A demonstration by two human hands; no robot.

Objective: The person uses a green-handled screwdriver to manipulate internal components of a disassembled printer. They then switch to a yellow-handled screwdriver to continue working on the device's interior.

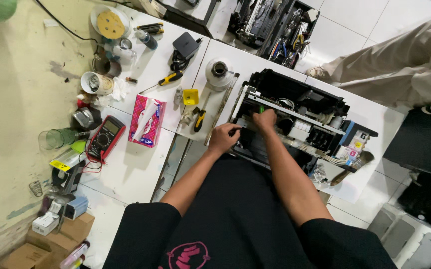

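Black-sleeved arms reach forward; left hand [223, 138] pinches edge of opened printer [295, 119] on tabletop [140, 164]; right hand [264, 120] presses inside, grip seemingly closed on internal part; disassembly step, next needs careful pull.

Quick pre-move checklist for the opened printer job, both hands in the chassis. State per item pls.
1. Left hand on the near left edge of the opened printer: ok.
2. Right hand inside by the white rail: ok; whether its grip is on a part: cannot tell.
3. Printer fully on the white table: ok.
4. Yellow-handled screwdriver lies near the left hand: ok.
5. Ink tubes loose at the near right: not ok.
6. Power disconnected: cannot tell.
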